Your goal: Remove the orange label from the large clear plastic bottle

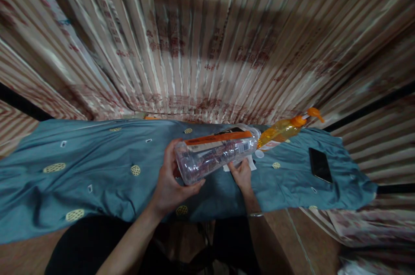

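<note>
A large clear plastic bottle (217,154) with an orange and white label lies tilted in the air, its base toward the left. My left hand (171,184) is wrapped round its base end. Just below the bottle's neck half, my right hand (241,175) has its fingers closed at a white piece of paper (252,163). The bottle partly hides those fingertips. Beside the bottle's mouth is a pump bottle (279,133) of yellow-orange liquid with an orange pump head. A small white round disc, perhaps a cap (259,154), shows below the mouth.
A teal cloth (110,154) with yellow pineapple prints covers the table. On its right part lies a black phone (320,165). Striped curtains (207,41) hang close behind and at both sides, with dark bars (395,188) at the edges.
</note>
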`<action>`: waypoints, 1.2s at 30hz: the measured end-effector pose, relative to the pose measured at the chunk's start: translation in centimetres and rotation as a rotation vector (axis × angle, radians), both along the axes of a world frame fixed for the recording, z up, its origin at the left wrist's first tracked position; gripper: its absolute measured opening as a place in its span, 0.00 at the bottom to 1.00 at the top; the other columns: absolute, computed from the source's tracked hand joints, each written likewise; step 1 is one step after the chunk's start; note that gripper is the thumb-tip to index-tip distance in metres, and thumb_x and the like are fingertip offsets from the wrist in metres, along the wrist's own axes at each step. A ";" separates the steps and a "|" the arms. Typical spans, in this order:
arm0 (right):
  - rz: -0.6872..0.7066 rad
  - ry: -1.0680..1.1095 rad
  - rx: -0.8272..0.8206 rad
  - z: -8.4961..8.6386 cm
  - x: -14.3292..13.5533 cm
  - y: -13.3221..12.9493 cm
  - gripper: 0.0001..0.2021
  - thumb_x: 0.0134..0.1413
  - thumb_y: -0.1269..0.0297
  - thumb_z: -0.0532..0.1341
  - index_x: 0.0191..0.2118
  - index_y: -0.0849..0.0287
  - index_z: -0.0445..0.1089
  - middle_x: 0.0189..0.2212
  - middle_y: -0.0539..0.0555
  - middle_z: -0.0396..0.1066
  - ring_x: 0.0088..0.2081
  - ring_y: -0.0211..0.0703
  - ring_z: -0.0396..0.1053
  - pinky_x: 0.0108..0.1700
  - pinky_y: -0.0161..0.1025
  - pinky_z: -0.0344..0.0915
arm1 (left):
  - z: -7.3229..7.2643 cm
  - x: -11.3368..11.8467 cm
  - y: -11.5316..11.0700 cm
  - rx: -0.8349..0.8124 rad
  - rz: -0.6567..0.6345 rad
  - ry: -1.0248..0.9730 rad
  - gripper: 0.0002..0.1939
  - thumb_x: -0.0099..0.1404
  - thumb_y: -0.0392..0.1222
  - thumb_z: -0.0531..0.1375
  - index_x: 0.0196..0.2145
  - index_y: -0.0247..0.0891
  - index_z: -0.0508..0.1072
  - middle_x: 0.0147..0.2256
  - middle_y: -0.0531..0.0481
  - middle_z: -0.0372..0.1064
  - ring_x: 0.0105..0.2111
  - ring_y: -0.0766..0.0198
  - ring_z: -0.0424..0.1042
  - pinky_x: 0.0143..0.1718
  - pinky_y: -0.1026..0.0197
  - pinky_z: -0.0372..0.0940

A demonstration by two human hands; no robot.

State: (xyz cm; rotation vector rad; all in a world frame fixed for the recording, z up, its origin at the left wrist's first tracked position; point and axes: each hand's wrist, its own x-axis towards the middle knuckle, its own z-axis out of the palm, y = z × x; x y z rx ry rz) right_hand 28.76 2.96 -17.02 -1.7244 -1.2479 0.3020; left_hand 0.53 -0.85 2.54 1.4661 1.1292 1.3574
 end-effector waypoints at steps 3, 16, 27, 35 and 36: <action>0.007 0.007 -0.027 0.3 0.0 -0.1 0.26 0.53 0.38 0.64 0.46 0.55 0.69 0.43 0.60 0.77 0.48 0.61 0.75 0.55 0.59 0.70 | 0.1 -0.1 0.0 -0.001 -0.012 -0.004 0.49 0.50 0.43 0.76 0.65 0.42 0.58 0.55 0.40 0.75 0.50 0.46 0.83 0.47 0.49 0.81; 0.006 -0.021 -0.072 0.5 0.0 -0.1 0.27 0.54 0.37 0.63 0.46 0.57 0.69 0.45 0.63 0.77 0.50 0.62 0.75 0.56 0.60 0.70 | -0.2 -0.3 0.2 -0.020 -0.045 -0.029 0.53 0.51 0.43 0.77 0.69 0.41 0.55 0.58 0.38 0.73 0.53 0.45 0.81 0.49 0.48 0.81; -0.008 0.014 -0.068 0.8 -0.1 -0.1 0.28 0.51 0.37 0.63 0.46 0.56 0.69 0.45 0.63 0.78 0.51 0.62 0.75 0.58 0.61 0.70 | -0.2 -0.2 0.1 -0.029 -0.056 -0.068 0.55 0.51 0.43 0.77 0.70 0.41 0.54 0.58 0.38 0.74 0.53 0.45 0.82 0.51 0.47 0.81; -0.004 0.019 -0.115 1.3 -0.1 -0.2 0.28 0.50 0.38 0.63 0.45 0.57 0.69 0.45 0.64 0.77 0.52 0.65 0.75 0.58 0.60 0.70 | 0.0 -0.2 0.1 -0.051 -0.061 -0.064 0.57 0.51 0.42 0.77 0.71 0.40 0.52 0.59 0.37 0.74 0.52 0.48 0.82 0.48 0.52 0.81; -0.004 0.020 -0.116 1.2 -0.1 -0.2 0.28 0.50 0.38 0.63 0.46 0.57 0.69 0.45 0.64 0.77 0.52 0.65 0.75 0.58 0.59 0.69 | 0.0 -0.2 0.1 -0.058 -0.065 -0.066 0.57 0.51 0.42 0.77 0.71 0.41 0.52 0.59 0.38 0.74 0.52 0.48 0.82 0.47 0.53 0.82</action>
